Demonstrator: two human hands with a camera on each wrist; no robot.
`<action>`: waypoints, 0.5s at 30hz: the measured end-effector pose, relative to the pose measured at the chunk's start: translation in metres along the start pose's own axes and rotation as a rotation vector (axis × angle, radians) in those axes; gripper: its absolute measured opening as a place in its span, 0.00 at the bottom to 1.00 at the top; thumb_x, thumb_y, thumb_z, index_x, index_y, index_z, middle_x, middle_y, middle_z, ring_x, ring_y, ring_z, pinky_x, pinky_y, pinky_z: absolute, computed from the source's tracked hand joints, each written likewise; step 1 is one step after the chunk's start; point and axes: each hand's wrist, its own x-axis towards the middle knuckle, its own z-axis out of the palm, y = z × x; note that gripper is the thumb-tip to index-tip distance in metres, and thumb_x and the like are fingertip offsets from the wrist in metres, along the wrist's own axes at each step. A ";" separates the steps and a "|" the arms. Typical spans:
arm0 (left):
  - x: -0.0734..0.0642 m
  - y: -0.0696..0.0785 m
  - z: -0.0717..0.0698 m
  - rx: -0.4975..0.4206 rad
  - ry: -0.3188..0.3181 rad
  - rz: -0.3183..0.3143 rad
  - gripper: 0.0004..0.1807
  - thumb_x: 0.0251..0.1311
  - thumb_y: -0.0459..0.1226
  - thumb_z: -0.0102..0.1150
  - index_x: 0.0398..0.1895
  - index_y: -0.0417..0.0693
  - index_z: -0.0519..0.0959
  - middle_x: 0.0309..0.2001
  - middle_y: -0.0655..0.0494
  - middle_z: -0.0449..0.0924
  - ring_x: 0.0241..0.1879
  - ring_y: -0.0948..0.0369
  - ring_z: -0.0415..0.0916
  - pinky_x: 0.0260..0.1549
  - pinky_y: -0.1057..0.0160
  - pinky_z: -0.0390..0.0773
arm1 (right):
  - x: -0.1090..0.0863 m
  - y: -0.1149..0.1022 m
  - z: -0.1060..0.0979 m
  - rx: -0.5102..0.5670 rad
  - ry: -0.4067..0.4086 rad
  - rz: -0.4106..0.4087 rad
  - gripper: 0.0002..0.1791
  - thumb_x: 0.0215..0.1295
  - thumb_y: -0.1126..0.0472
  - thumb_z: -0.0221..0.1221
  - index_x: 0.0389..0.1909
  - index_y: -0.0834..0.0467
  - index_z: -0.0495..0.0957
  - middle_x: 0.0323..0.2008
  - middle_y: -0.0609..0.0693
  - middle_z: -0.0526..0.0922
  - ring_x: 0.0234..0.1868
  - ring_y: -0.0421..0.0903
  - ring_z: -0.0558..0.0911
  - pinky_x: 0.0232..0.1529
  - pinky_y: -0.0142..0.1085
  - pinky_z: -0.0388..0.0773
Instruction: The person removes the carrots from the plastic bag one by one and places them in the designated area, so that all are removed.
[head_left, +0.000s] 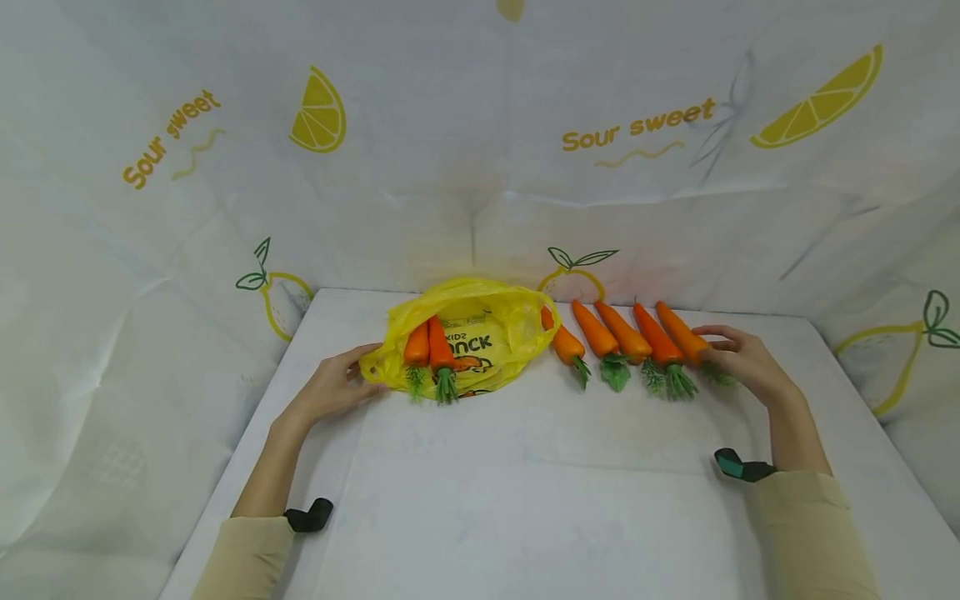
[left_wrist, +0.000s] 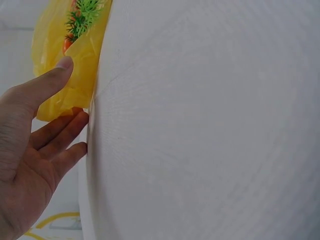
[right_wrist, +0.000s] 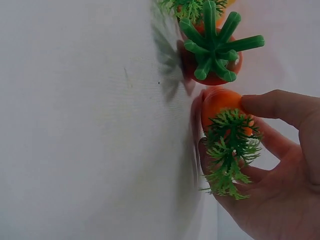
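Note:
At the left, a yellow plastic bag lies with its mouth toward me. Two toy carrots with green tops lie in its opening. My left hand holds the bag's left edge, thumb over the film and fingers beneath, as the left wrist view shows. On the right, my right hand grips the rightmost toy carrot near its leafy end. In the right wrist view its thumb presses the orange top of this carrot, and the other fingers reach round the far side, partly hidden by the leaves.
Between bag and right hand several more carrots lie side by side, tips toward the back, one partly behind the bag's rim. A carrot with thick green stalks is right beside the gripped one. White printed cloth rises behind the white table.

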 end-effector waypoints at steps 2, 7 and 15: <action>0.000 -0.001 0.000 0.001 0.001 0.002 0.39 0.65 0.41 0.77 0.78 0.43 0.74 0.73 0.36 0.79 0.63 0.41 0.83 0.64 0.37 0.83 | -0.001 0.000 0.001 -0.006 -0.005 -0.001 0.36 0.85 0.47 0.53 0.82 0.65 0.60 0.78 0.80 0.62 0.74 0.77 0.66 0.72 0.77 0.65; 0.000 -0.001 0.000 -0.003 -0.001 0.008 0.39 0.65 0.40 0.77 0.78 0.43 0.74 0.73 0.37 0.79 0.62 0.42 0.83 0.64 0.38 0.83 | -0.001 0.002 0.002 -0.041 -0.004 -0.021 0.37 0.84 0.48 0.56 0.81 0.66 0.60 0.78 0.79 0.61 0.75 0.79 0.63 0.71 0.79 0.65; 0.000 0.003 -0.001 -0.002 -0.008 0.004 0.39 0.65 0.39 0.77 0.78 0.42 0.74 0.73 0.36 0.79 0.62 0.41 0.83 0.64 0.38 0.83 | -0.001 0.002 0.000 -0.064 0.012 -0.027 0.38 0.83 0.46 0.56 0.80 0.67 0.61 0.76 0.81 0.62 0.74 0.81 0.63 0.69 0.81 0.65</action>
